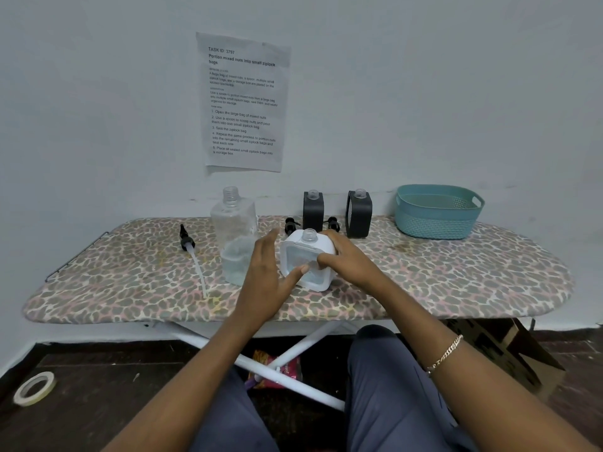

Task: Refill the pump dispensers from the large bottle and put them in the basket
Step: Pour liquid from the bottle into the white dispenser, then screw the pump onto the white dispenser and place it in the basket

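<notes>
A white pump dispenser [300, 252] without its pump stands uncapped at the middle of the ironing board. My right hand [346, 259] grips its right side with thumb on the front. My left hand [267, 272] is beside it with straight fingers, the thumb tip touching its lower left front. The large clear bottle [233, 230], uncapped and about a third full, stands just left of my left hand. Two black dispensers [312, 210] [359, 213] stand uncapped behind. The teal basket [437, 220] sits empty at the back right.
A pump head with a long tube [192, 252] lies on the board to the left. Two black pump heads [290, 225] [332, 223] lie near the black dispensers. The leopard-print ironing board [456, 275] backs onto a wall. A tape roll [34, 388] lies on the floor.
</notes>
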